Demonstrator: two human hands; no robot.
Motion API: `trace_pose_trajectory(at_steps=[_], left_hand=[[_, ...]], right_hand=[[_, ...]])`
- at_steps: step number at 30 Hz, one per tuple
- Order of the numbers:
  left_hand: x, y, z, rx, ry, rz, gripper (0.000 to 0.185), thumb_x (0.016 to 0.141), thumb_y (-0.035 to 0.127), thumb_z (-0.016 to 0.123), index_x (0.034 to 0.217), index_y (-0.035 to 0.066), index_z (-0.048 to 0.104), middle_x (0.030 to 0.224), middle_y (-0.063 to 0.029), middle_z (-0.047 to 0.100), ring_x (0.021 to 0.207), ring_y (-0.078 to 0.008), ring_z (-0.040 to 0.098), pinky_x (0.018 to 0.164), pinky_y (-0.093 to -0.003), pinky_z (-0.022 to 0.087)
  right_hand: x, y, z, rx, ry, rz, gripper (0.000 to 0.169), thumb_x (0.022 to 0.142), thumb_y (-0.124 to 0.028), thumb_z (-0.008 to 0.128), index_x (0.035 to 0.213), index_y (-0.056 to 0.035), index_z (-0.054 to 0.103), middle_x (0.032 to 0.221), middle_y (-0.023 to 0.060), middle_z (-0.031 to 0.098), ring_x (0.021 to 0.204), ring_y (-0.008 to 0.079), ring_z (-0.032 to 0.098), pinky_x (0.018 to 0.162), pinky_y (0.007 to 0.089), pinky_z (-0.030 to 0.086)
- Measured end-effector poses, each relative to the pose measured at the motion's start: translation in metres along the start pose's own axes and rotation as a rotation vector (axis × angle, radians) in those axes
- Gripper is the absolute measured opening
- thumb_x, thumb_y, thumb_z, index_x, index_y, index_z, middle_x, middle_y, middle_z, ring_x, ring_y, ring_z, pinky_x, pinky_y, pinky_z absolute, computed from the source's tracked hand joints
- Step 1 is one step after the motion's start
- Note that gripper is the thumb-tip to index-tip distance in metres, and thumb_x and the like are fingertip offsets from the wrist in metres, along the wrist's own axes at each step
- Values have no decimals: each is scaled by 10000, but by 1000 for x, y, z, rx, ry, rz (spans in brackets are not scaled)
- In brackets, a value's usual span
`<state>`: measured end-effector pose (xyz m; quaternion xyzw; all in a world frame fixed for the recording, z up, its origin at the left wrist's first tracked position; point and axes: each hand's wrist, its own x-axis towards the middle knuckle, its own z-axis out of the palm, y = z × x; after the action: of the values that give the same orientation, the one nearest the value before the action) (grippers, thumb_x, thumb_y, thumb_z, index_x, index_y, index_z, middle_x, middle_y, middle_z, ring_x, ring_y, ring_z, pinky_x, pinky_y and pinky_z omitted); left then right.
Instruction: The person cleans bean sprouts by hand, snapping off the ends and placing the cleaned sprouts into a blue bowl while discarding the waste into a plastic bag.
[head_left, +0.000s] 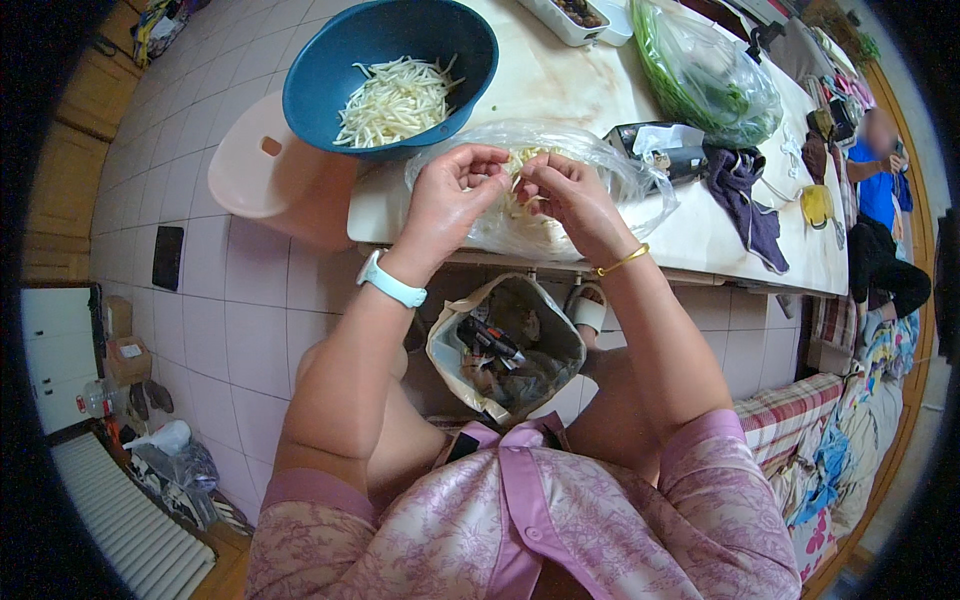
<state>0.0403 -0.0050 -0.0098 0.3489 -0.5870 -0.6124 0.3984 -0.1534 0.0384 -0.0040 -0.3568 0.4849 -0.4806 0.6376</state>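
Both my hands are raised close together over a clear plastic bag (645, 217) of bean sprouts (525, 214) at the table's near edge. My left hand (461, 187), with a pale watch strap at the wrist, has thumb and forefinger pinched together. My right hand (566, 191), below which sits a gold bangle (622, 260), curls its fingers with the thumb against the forefinger. The fingertips nearly meet, and whatever is between them is too small to make out. To the left, a blue plastic basin (315, 97) holds a heap of pale bean sprouts (397, 101).
An open waste bag (442, 349) stands between my knees. A pink plastic stool (247, 176) is under the basin. On the table (540, 75) lie a bag of green vegetables (705, 75), a black box (675, 161) and a dark cloth (739, 195). Another person (874, 176) sits at far right.
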Motion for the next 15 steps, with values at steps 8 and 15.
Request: trace_pose_trajectory(at_steps=[8, 15], left_hand=[[4, 2, 17, -4, -24, 19, 165, 987, 114, 710, 1114, 10, 727, 949, -1, 722, 820, -43, 609, 710, -215, 484], [6, 12, 26, 421, 46, 110, 133, 962, 111, 726, 987, -18, 744, 938, -52, 743, 822, -95, 653, 741, -267, 527]], right_hand=[[-7, -1, -8, -44, -86, 5, 206, 1004, -260, 690, 979, -55, 692, 889, 22, 714, 782, 85, 641, 706, 232, 508], [-15, -2, -9, -504, 166, -433, 198, 929, -165, 788, 998, 6, 716, 883, 62, 741, 748, 116, 665, 656, 293, 545]])
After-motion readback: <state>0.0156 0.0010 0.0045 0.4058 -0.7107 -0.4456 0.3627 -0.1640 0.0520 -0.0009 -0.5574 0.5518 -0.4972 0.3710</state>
